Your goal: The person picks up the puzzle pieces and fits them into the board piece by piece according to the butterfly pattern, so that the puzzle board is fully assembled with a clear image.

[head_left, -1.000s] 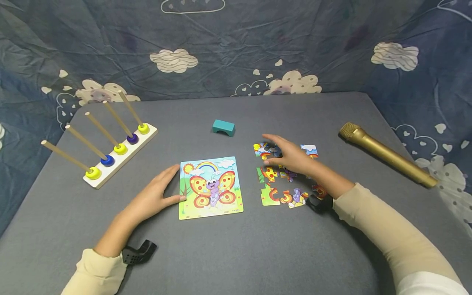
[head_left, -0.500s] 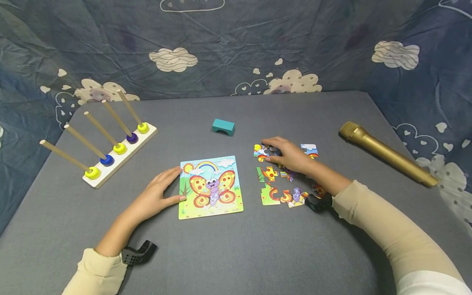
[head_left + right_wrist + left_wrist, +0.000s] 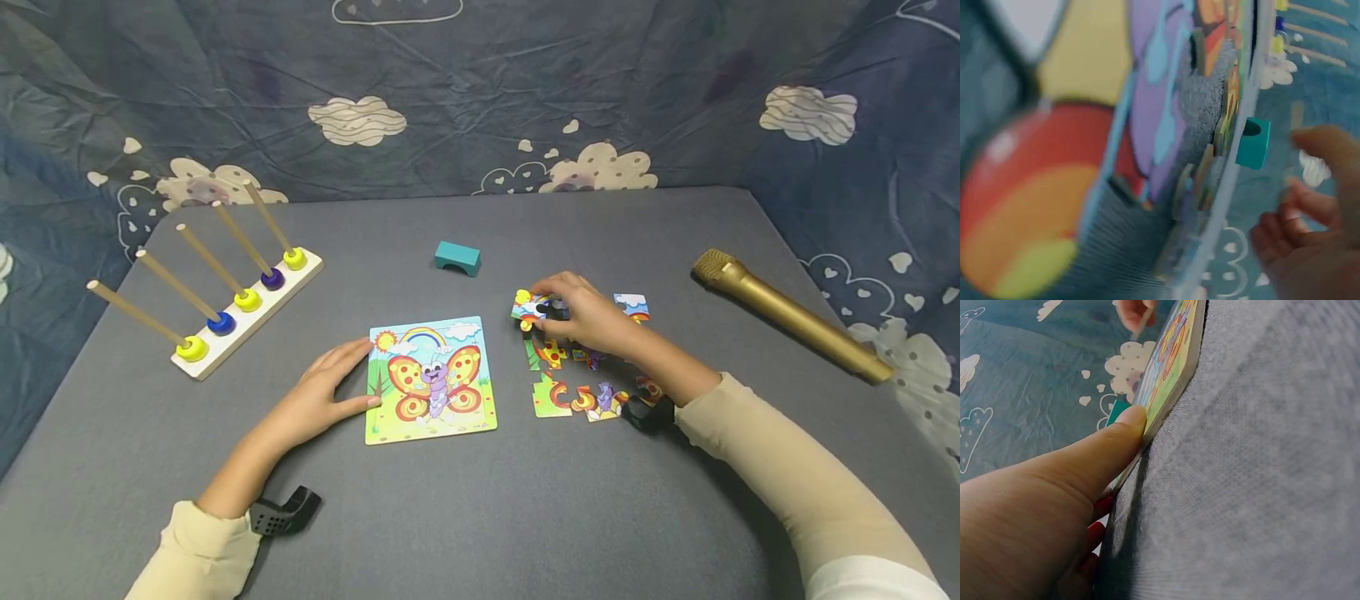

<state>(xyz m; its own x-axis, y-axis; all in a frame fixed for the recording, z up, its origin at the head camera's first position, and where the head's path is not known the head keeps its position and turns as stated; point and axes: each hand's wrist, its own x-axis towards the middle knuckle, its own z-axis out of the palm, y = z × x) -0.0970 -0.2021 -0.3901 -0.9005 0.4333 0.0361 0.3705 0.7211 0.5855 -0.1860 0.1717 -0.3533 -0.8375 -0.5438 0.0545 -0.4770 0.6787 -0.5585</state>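
Note:
A square butterfly puzzle board [image 3: 431, 381] lies flat on the grey table. My left hand [image 3: 307, 400] rests at its left side, thumb on the board's face and fingertips along the edge, as the left wrist view also shows. To the right, my right hand [image 3: 592, 317] pinches a puzzle piece [image 3: 527, 306] with a sun on it, raised and slightly tilted. In the right wrist view the pinched piece [image 3: 1296, 125] appears thin and edge-on. Below that hand are loose pieces, among them a green corner piece [image 3: 550, 397] and a yellow-red piece [image 3: 551, 354]; my hand hides some.
A teal arch block [image 3: 457, 257] stands behind the board. On the left is a peg rack [image 3: 247, 321] with yellow and blue rings and upright sticks. A gold microphone [image 3: 791, 317] lies on the right. Patterned cloth [image 3: 450, 100] hangs behind the table.
My right hand has lowered its fingers onto the sun piece, taken hold of it and raised it a little. My left hand stays at the board's edge.

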